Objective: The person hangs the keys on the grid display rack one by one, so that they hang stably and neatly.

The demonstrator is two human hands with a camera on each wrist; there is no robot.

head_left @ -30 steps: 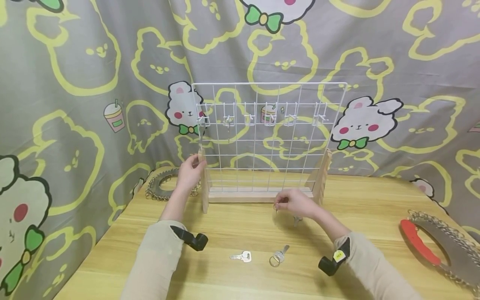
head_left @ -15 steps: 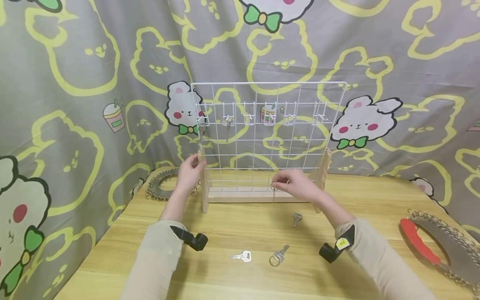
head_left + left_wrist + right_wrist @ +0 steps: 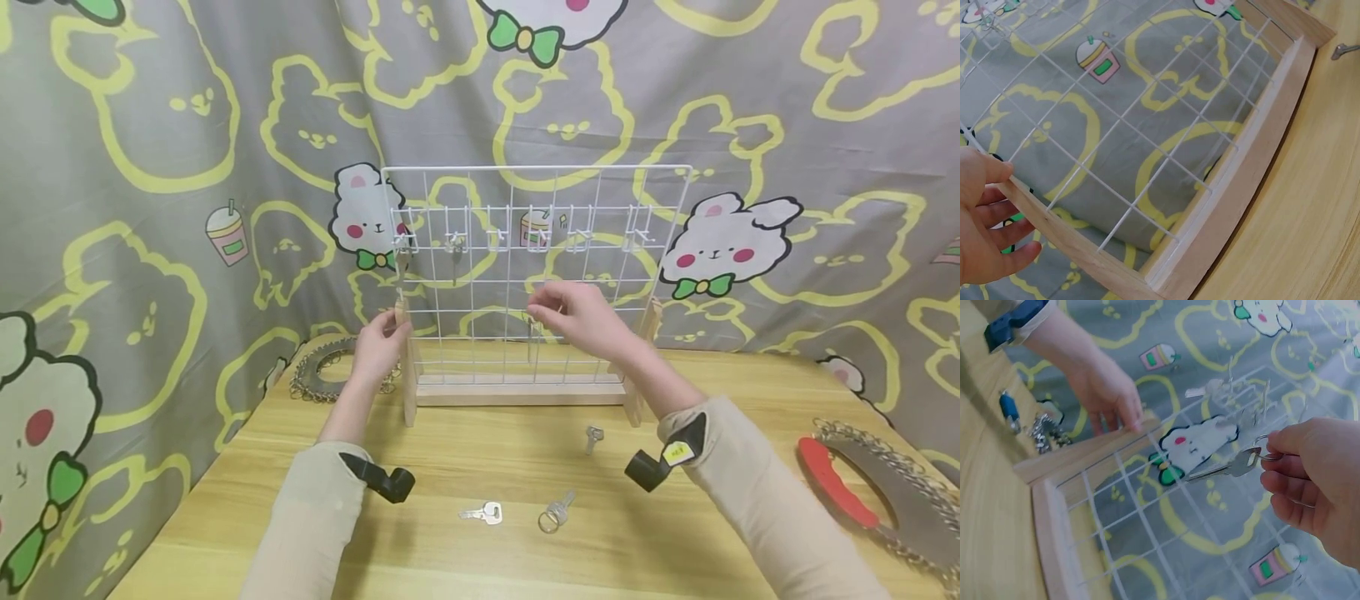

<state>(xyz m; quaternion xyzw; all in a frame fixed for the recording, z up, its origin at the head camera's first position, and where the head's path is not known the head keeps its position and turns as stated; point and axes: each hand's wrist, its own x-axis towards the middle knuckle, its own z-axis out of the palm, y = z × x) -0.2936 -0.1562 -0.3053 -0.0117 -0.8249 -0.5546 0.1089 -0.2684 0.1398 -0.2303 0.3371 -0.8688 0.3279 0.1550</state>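
Observation:
Between thumb and forefinger, my right hand (image 3: 581, 321) pinches a key ring (image 3: 1262, 445) with a silver key (image 3: 1241, 464) dangling from it. It is in front of the white wire grid rack (image 3: 521, 392), below the row of hooks (image 3: 538, 240). My left hand (image 3: 380, 343) grips the rack's left wooden upright (image 3: 1054, 231), thumb on one side and fingers on the other. Keys (image 3: 454, 258) hang from hooks at the rack's left end. On the table lie a flat key (image 3: 482, 512), a key with a ring (image 3: 557, 512) and a smaller key (image 3: 594, 437).
At the right edge of the table (image 3: 420, 550) lies a grey curved piece with a red grip (image 3: 836, 483) and metal chain links along it. Another grey ring-shaped piece with chain (image 3: 326, 367) is behind my left arm. A patterned curtain (image 3: 300, 125) hangs close behind the rack.
My right hand has risen from near the tabletop to mid-height of the grid, shifting slightly left with the key and ring. The left hand has stayed on the upright.

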